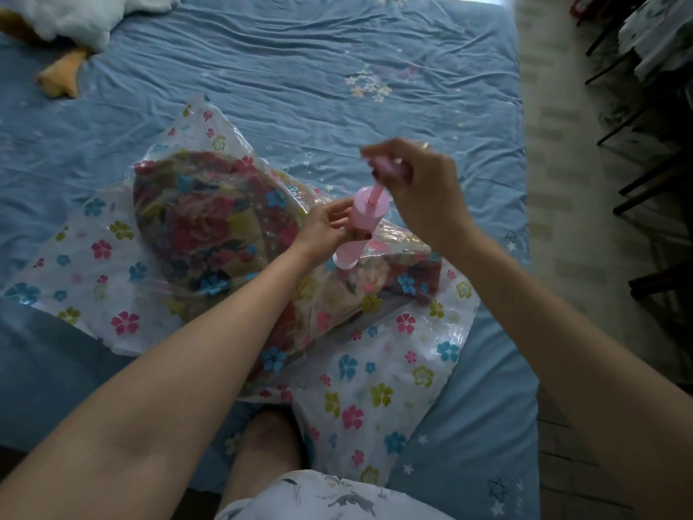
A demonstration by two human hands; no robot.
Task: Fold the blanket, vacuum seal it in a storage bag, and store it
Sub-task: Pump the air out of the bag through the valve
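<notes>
Nearest to me I see a knee (270, 441) and the pale printed hem of my clothing (318, 497) at the bed's edge, with both forearms reaching out over the blue sheet (337, 69). Just past the knee lies the clear storage bag (375, 388), printed with coloured flowers, spread flat on the bed with its loose margins fanning out on both sides. Inside it, the folded blanket (210, 219), a dark floral one, makes a rounded bulge under the crinkled plastic. On top of that bulge stands a pink hand pump (358, 227), upright with its base against the bag. My left hand (326, 227) has its grip curled round the pump's barrel, fingers wrapped on the cylinder. My right hand (416, 185) is above it, grip closed round the pump's handle (386, 167), the rod showing between handle and barrel. Far off at the upper left corner a white plush toy (75, 16) with orange feet rests on the sheet
</notes>
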